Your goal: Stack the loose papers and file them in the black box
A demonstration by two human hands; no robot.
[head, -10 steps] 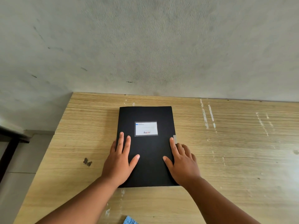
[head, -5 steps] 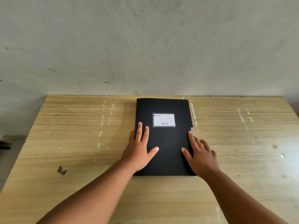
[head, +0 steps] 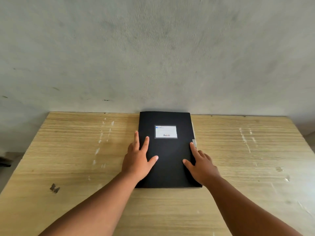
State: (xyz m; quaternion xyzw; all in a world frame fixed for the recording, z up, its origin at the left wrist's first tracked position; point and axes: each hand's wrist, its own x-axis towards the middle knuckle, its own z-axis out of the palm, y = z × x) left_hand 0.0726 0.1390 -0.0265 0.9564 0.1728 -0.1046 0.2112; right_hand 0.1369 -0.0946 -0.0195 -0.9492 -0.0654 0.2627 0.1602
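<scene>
The grey wall [head: 153,53] stands behind the wooden table [head: 68,167]. The black box [head: 168,155] lies flat and closed on the table, its far edge at the wall. The left hand [head: 138,163] rests spread and flat on the box's left edge, palm down. The right hand [head: 202,167] rests spread on the box's right edge. A white label [head: 165,132] sits on the box lid, beyond both hands. A small grey tab [head: 194,142] protrudes from the box's right edge, just beyond the right hand's fingertips.

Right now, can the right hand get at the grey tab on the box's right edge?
Probably yes. The right hand lies flat on the black box, index fingertip beside the grey tab; nothing lies between.
</scene>
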